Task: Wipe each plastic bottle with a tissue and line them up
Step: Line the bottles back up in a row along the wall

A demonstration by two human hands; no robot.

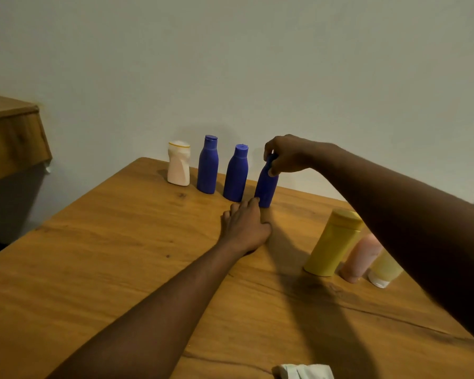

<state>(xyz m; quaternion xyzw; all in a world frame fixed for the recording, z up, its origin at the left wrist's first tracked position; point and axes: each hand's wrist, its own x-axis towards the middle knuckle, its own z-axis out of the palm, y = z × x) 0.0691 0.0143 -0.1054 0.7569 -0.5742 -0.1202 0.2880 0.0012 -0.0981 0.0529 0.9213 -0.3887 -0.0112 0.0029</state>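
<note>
A white bottle (178, 167) and two blue bottles (208, 165) (236, 174) stand in a row along the far edge of the wooden table (93, 255). My right hand (286, 154) grips the neck of a third blue bottle (266, 187), which stands at the right end of that row. My left hand (244, 227) rests flat on the table, fingertips touching that bottle's base. A white tissue (304, 372) lies at the near edge. A yellow bottle (333, 243), a pink bottle (360, 258) and a pale yellow tube (383, 270) stand at the right, partly behind my right arm.
A grey wall (257, 64) runs directly behind the row of bottles. A second wooden surface (8, 132) juts out at the left, higher than the table.
</note>
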